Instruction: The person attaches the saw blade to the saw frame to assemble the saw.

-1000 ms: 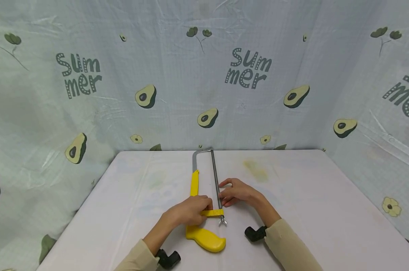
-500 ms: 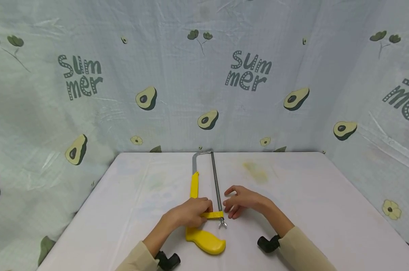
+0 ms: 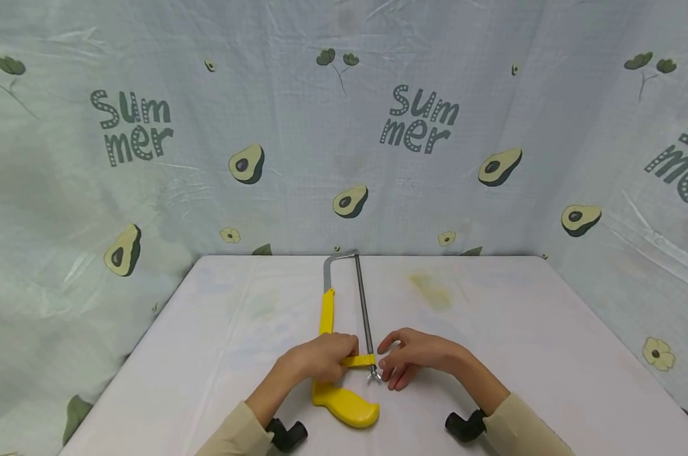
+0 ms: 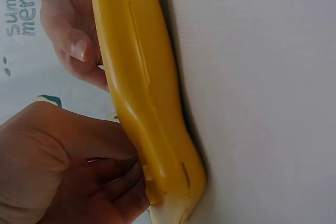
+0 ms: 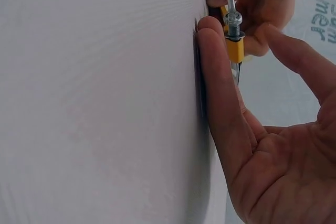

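A hacksaw with a yellow handle (image 3: 349, 406) and a grey metal front bow (image 3: 328, 273) lies flat on the table, pointing away from me. My left hand (image 3: 323, 356) grips its yellow frame just ahead of the handle, hiding part of it. Along the right side runs the long grey blade section (image 3: 363, 304), ending at a yellow crosspiece (image 3: 359, 361) and a metal wing nut (image 3: 374, 376). Close to the right of that nut is my right hand (image 3: 418, 353), fingers loosely bent and holding nothing. In the right wrist view, its thumb and fingers stand apart near the wing nut (image 5: 232, 22).
The white tabletop (image 3: 526, 335) carries a faint yellowish stain (image 3: 430, 290) beyond my right hand. A hanging sheet (image 3: 298, 126) printed with avocados and lettering closes off the back and both sides. Black wrist devices (image 3: 464, 427) sit at both sleeves.
My right hand has moved away from the blade section, toward me and slightly right, to beside the wing nut. The left hand and the hacksaw have stayed in place.
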`<state>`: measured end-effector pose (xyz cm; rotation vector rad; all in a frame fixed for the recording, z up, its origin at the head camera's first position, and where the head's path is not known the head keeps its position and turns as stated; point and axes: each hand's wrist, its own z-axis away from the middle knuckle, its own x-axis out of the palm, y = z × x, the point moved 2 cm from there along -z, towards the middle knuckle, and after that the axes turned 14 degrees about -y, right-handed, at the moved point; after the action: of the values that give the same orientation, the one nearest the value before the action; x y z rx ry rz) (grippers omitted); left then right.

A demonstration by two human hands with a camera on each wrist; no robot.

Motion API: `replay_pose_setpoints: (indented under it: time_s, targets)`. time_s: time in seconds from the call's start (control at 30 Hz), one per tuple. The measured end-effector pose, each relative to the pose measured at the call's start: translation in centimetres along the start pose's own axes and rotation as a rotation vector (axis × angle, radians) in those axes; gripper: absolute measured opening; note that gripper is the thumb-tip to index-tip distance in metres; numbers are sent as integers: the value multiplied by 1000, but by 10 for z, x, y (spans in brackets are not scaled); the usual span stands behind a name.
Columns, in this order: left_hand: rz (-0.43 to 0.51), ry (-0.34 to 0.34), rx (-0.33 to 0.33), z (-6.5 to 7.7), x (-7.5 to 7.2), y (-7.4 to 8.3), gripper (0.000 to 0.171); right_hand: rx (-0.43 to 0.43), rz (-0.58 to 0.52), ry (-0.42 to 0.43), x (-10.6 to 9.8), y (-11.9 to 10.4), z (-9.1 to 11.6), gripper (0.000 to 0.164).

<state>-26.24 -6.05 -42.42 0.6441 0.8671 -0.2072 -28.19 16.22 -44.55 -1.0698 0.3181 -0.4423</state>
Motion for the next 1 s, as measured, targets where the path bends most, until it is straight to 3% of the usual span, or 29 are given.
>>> replay_pose_setpoints:
  time_s: [0.37, 0.73, 1.0]
  targets:
    - [-4, -11, 7, -2, 1, -1, 30, -20, -27, -109, 1, 6, -5, 27]
    - [0, -15, 34, -3, 3, -3, 37, -38, -41, -196, 5, 14, -9, 25]
    - [-5, 0, 43, -1, 5, -2, 38, -37, -37, -209, 9, 13, -11, 23]
